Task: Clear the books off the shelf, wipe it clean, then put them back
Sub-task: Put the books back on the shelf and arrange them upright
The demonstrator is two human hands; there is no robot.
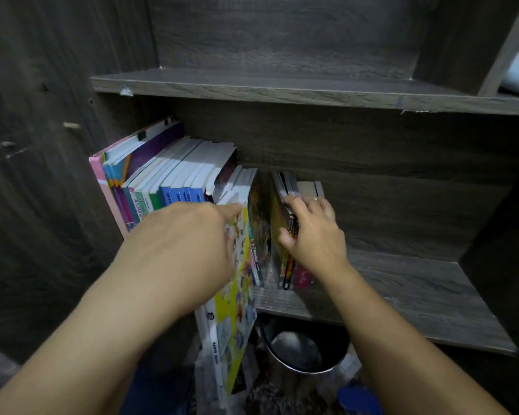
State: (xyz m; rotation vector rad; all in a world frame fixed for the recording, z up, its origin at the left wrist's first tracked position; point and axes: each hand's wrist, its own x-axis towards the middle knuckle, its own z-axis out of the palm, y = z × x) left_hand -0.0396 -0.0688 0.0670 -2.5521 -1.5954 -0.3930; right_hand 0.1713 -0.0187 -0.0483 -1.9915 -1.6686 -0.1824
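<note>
left hand [198, 235] grips the yellow comic [237, 310] near its top, tipped well out past the front edge of the shelf [402, 289]; blur hides the fingertips. right hand [315, 238] pinches a few small dark paperbacks [288, 187], thumb on the spines, fingers over the tops, upright on the board. row of taller books [174, 175] stands packed at far left. judgement: clearing step, wiping not begun. next: draw both loads straight out, mind neighbours toppling into the gap.

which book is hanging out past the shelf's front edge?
The yellow-covered comic the left hand grips; the other books stand fully on the shelf.
</note>
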